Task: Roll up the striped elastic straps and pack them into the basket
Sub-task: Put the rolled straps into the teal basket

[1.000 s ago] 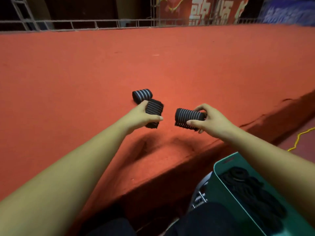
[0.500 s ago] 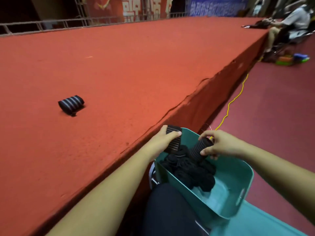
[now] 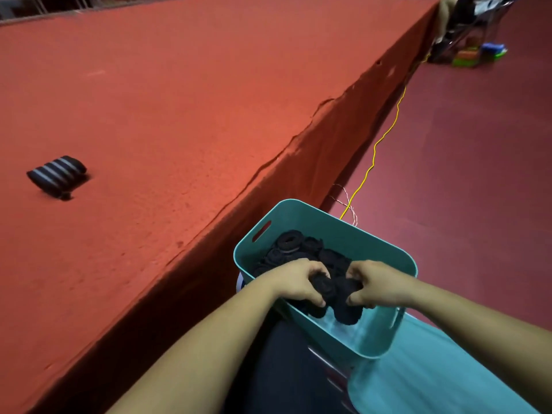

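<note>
**Two rolls go down into the basket**

Both hands have dropped from above the pile to the near end of the basket (image 3: 343,234), each bringing its roll along. The left hand (image 3: 294,282) has fingers and thumb curled tight round one roll (image 3: 324,289). The right hand (image 3: 379,285) is clamped the same way on a second roll (image 3: 348,310), and the two rolls touch side by side between the hands.

They are low inside the near wall, probably because that end has bare floor while the pile (image 3: 298,246) of packed rolls fills the far end. The left roll shows its spiral end upward, like those in the pile. Standing them on end and pressed together would likely save room and stop the elastic from springing open. The firm grips suit that, since a loosened strap could unwind.

One striped roll (image 3: 56,176) lies alone on the stage (image 3: 194,100), towards its left and well back from the front edge. The basket sits below that edge.
</note>
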Demonstrator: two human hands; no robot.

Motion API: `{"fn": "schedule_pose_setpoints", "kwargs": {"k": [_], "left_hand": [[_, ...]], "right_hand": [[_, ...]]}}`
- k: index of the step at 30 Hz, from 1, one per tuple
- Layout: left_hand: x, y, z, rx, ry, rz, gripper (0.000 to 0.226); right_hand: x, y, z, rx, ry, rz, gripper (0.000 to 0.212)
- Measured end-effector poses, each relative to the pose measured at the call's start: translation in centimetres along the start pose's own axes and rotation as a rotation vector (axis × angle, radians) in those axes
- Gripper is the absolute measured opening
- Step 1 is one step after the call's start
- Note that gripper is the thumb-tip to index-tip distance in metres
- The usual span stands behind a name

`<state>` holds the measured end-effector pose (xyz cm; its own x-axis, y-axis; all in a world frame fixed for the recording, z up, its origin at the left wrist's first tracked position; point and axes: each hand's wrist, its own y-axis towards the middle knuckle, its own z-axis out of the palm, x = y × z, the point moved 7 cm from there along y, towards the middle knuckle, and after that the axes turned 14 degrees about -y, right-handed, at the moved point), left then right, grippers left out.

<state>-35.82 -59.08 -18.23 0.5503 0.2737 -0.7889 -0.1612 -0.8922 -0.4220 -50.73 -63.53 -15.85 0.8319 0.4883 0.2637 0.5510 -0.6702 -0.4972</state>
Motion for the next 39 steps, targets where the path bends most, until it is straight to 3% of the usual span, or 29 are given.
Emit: {"fn": "schedule_pose_setpoints", "kwargs": {"k": [4, 12, 22, 26, 32, 36, 39], "left_hand": [[-0.3, 1.5, 1.4, 0.003, 0.225, -0.004, 0.063], [0.6, 3.8, 2.7, 0.053, 0.283, -0.083, 0.072], [1.0, 5.3, 2.5, -0.011, 0.489, -0.026, 0.056], [1.6, 5.6, 2.8, 0.018, 0.613, -0.053, 0.057], [1.0, 3.8, 0.3, -0.019, 0.459, -0.019, 0.044], [-0.3, -0.4, -5.9, -0.209, 0.206, 0.038, 0.025], [0.2, -4.7, -11.6, -0.366, -0.031, 0.058, 0.013]], "right_hand": [[-0.4, 0.4, 1.4, 0.005, 0.007, 0.031, 0.044], [-1.2, 2.4, 4.0, -0.018, -0.025, 0.161, 0.047], [0.2, 4.4, 5.7, -0.027, -0.046, 0.267, 0.061], [0.2, 4.3, 6.4, -0.018, -0.055, 0.269, 0.047], [0.0, 3.9, 5.4, 0.021, -0.075, 0.231, 0.040], [0.1, 3.9, 1.2, -0.060, -0.076, 0.218, 0.022], [1.7, 4.2, -3.0, -0.159, -0.068, 0.196, 0.024]]}}
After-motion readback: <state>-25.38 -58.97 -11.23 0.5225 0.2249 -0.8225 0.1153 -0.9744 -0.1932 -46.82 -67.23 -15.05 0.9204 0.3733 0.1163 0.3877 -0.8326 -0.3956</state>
